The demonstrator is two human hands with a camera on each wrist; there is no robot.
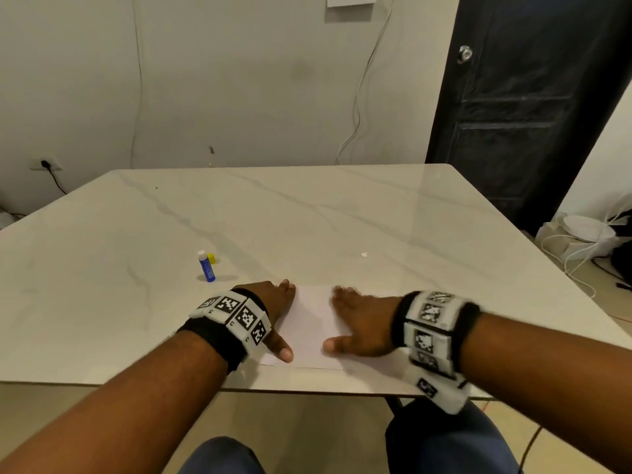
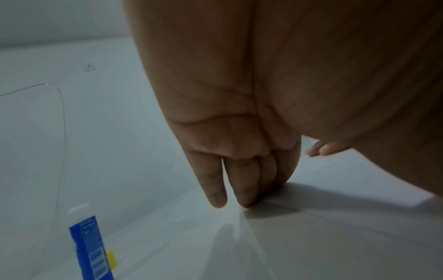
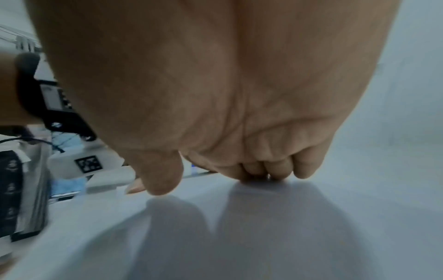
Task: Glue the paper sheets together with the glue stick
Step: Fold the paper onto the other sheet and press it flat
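Note:
White paper sheets (image 1: 309,328) lie flat near the table's front edge. My left hand (image 1: 278,311) presses flat on their left side, thumb spread toward me, fingers (image 2: 242,187) straight with tips on the paper's far left corner. My right hand (image 1: 359,323) presses flat on the right side, its fingers (image 3: 275,168) and thumb touching the paper (image 3: 263,236). A blue glue stick (image 1: 206,266) stands upright to the left of my left hand, uncapped with a white top; it shows as the blue glue stick (image 2: 90,246) in the left wrist view. Its yellow cap (image 1: 212,258) lies just behind it.
The marble table (image 1: 307,217) stretches wide beyond the paper. A small white scrap (image 1: 364,254) lies past the sheets on the right. A dark door (image 1: 523,97) stands at the back right, with cables and bags on the floor (image 1: 588,241) beside the table.

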